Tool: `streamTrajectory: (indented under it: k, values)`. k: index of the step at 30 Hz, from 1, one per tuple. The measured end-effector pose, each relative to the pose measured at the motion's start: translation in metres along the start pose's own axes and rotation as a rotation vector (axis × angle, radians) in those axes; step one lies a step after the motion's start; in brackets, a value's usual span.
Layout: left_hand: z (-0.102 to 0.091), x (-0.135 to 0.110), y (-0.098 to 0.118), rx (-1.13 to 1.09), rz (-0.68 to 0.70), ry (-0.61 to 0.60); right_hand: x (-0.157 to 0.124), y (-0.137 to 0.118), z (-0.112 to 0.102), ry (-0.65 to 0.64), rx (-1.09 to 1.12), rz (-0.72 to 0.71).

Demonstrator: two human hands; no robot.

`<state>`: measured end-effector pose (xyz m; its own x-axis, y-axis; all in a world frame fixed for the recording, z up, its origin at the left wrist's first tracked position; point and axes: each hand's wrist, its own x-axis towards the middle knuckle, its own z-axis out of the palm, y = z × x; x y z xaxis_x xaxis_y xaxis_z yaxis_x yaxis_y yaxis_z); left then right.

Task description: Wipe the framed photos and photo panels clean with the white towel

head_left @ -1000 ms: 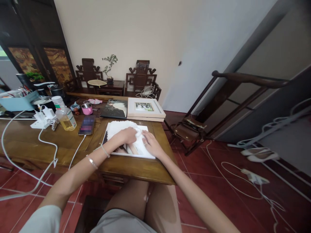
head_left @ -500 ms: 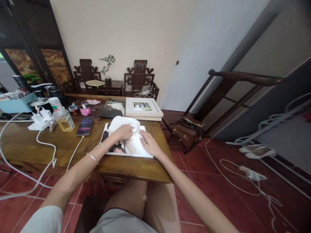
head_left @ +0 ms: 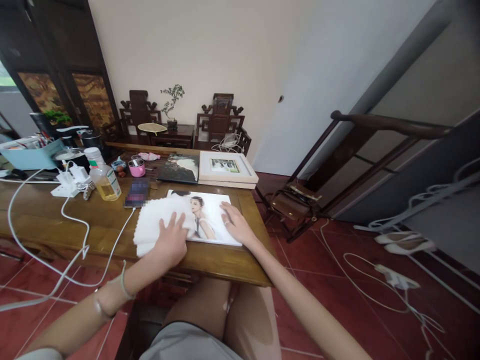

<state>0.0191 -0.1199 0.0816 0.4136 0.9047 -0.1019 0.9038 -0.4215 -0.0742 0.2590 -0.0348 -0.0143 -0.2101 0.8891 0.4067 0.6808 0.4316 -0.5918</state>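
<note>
My left hand (head_left: 172,240) lies on a fluffy white cloth (head_left: 150,225), its fingers spread and pressing from above. The cloth covers the left part of a white picture panel (head_left: 213,200) and hangs past its left side onto the wooden table (head_left: 221,260). Printed on the panel is a person in light clothing, partly hidden by the cloth. My right hand (head_left: 236,225) rests flat at the panel's right edge, fingers stretched out, a ring on one of them.
Behind the panel lie a dark picture (head_left: 178,169) and a white frame (head_left: 228,178). To the left are a phone (head_left: 137,192) on a cable, a bottle of yellow liquid (head_left: 105,182), a pink cup (head_left: 137,168) and plugged-in chargers (head_left: 71,180). A chair (head_left: 333,145) with a brown bag (head_left: 288,204) stands right.
My left hand has swept left and toward me with the cloth, spreading it out and uncovering the printed person. My right hand stays at the panel's right edge. The view has shifted slightly.
</note>
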Motion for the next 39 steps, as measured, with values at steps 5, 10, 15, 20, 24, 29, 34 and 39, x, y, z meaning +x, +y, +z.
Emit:
streamTrajectory:
  k: [5, 10, 15, 20, 24, 29, 34, 39]
  values:
    - [-0.009, -0.035, 0.02, -0.075, 0.128, -0.056, -0.001, 0.0, 0.0, 0.015, 0.005, -0.01]
    - [-0.013, 0.017, -0.018, -0.116, 0.165, -0.06, 0.0, 0.0, -0.001, 0.008, -0.009, -0.019]
    - [-0.007, 0.086, -0.073, -0.192, 0.212, 0.093, 0.0, -0.001, -0.001, -0.005, -0.018, -0.013]
    - [0.0, 0.098, -0.087, -0.18, 0.167, 0.155, -0.001, -0.001, -0.001, 0.019, 0.018, -0.003]
    - [0.007, 0.058, -0.068, -0.149, 0.227, 0.113, -0.001, -0.002, 0.0, 0.017, 0.01, -0.001]
    - [0.006, -0.013, -0.032, -0.1, 0.393, -0.014, -0.001, -0.001, 0.0, 0.029, 0.027, -0.006]
    - [0.001, -0.024, -0.018, -0.153, 0.461, -0.035, -0.002, -0.002, 0.0, 0.02, 0.019, 0.002]
    - [-0.007, 0.042, -0.043, -0.197, 0.331, -0.048, -0.001, 0.0, 0.0, 0.024, 0.018, -0.014]
